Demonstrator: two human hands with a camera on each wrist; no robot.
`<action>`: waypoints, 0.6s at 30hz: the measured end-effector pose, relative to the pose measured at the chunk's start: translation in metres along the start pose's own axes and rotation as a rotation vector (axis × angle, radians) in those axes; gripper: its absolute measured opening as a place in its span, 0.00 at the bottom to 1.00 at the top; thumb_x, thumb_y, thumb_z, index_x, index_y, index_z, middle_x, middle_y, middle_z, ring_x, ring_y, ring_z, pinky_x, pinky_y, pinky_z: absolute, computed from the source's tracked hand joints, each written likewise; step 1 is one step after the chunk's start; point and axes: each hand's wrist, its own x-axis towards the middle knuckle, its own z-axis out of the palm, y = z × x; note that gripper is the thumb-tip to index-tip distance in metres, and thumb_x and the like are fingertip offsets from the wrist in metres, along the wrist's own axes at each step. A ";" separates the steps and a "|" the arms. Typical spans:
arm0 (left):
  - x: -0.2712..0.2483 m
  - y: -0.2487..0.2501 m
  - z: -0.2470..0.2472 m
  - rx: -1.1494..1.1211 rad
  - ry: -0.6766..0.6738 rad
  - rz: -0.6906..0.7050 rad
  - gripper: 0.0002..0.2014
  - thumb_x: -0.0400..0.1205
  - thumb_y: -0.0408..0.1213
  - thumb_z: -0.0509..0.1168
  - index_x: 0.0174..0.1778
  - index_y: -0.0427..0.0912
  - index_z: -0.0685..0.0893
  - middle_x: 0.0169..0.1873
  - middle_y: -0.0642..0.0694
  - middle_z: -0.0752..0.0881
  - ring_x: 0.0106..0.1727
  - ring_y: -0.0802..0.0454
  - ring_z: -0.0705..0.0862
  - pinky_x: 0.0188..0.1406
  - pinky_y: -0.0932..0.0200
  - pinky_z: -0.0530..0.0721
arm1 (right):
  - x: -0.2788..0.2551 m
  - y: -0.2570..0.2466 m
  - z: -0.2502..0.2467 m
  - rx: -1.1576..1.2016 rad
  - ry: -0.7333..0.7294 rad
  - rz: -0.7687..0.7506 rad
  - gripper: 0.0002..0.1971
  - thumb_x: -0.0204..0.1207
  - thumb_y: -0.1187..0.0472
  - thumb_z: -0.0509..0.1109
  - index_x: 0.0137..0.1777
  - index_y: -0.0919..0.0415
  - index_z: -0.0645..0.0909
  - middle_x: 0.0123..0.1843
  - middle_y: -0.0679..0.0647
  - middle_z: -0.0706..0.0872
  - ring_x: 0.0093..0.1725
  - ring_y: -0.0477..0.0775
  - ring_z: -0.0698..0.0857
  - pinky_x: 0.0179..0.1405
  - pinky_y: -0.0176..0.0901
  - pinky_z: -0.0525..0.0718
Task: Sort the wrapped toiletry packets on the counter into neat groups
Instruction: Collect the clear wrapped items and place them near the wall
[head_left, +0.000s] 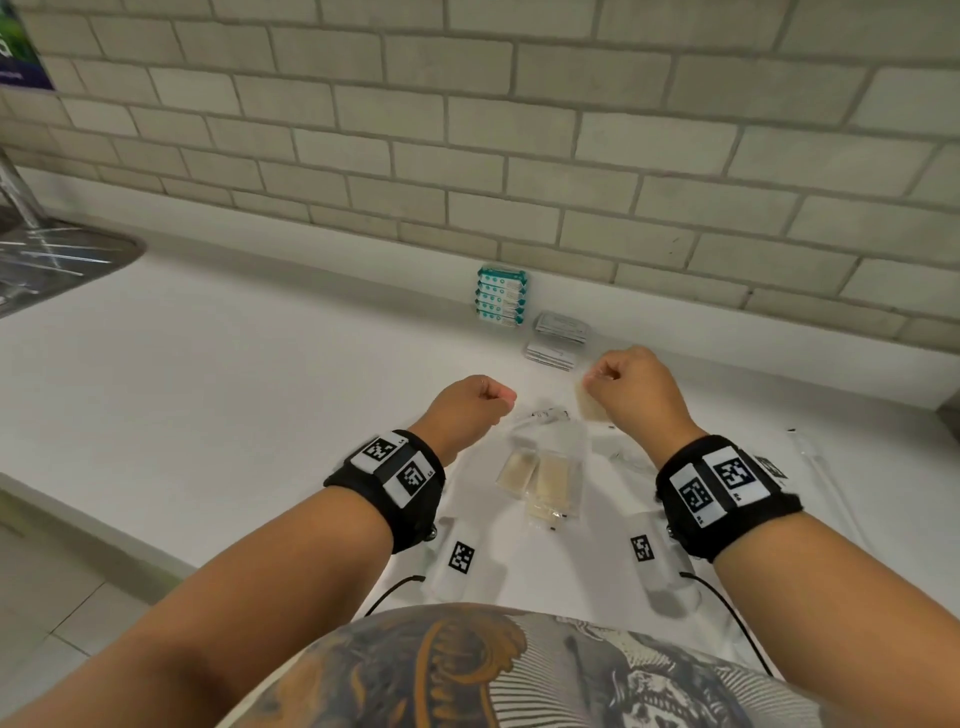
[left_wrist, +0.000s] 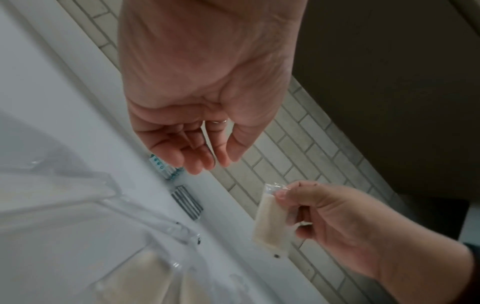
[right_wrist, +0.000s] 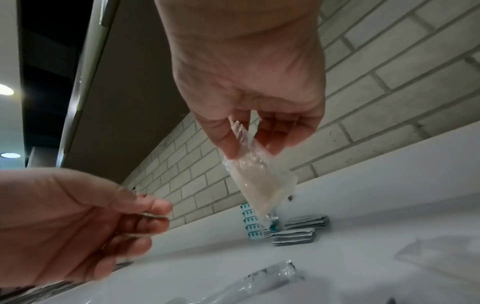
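Clear film wraps every loose item nearest the person: three beige packets (head_left: 540, 480) lie overlapping on the white counter (head_left: 234, 374), approx. between the two wrists, w/ a crumpled clear wrapper (head_left: 543, 415) just beyond them and more clear-wrapped items to the right, too faint to identify. Two white tagged blocks (head_left: 460, 558) sit at the near edge, cables attached. Left hand (head_left: 475, 402) hovers over the counter, fingers loosely curled, holding nothing; left wrist view confirms an empty palm (left_wrist: 197, 123). Right hand (head_left: 631, 387) is raised, thumb and forefinger pinching the sealed top edge of one beige packet (right_wrist: 257, 181), which hangs clear of the counter, tilted, not touching anything below. Further back, near the wall: two small stacks of grey sachets (head_left: 558, 338) side by side, then a stack of teal-and-white packets (head_left: 501, 296) against the tiled wall (head_left: 571, 156). Sink (head_left: 57, 260) at far left, not involved. Assessment: teal and grey groups look done; step in hand is the beige group, one packet in transit. Next move, est.: set the held packet down flat, either beside the grey stacks or w/ the other beige ones, then square up the overlapping three. Film is slick and limp, so low release needed; left hand is free to steady the pile.
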 end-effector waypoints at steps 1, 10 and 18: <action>0.000 -0.003 0.001 0.027 0.002 -0.012 0.10 0.83 0.33 0.61 0.57 0.38 0.84 0.47 0.51 0.81 0.49 0.56 0.79 0.49 0.63 0.77 | 0.001 0.001 -0.001 -0.017 -0.009 0.017 0.10 0.73 0.62 0.68 0.30 0.56 0.81 0.39 0.55 0.84 0.37 0.56 0.83 0.33 0.38 0.78; 0.009 -0.025 0.023 0.695 -0.166 -0.093 0.15 0.82 0.38 0.61 0.56 0.30 0.83 0.52 0.38 0.84 0.59 0.39 0.83 0.54 0.55 0.80 | -0.013 0.021 0.032 -0.124 -0.407 0.243 0.15 0.73 0.57 0.76 0.59 0.60 0.85 0.56 0.57 0.87 0.49 0.54 0.85 0.50 0.44 0.81; 0.018 -0.028 0.047 0.779 -0.113 -0.212 0.29 0.76 0.43 0.70 0.69 0.35 0.69 0.60 0.40 0.82 0.59 0.42 0.84 0.54 0.53 0.84 | -0.033 0.037 0.047 0.012 -0.443 0.487 0.14 0.76 0.53 0.71 0.45 0.66 0.79 0.32 0.62 0.83 0.30 0.59 0.80 0.34 0.50 0.78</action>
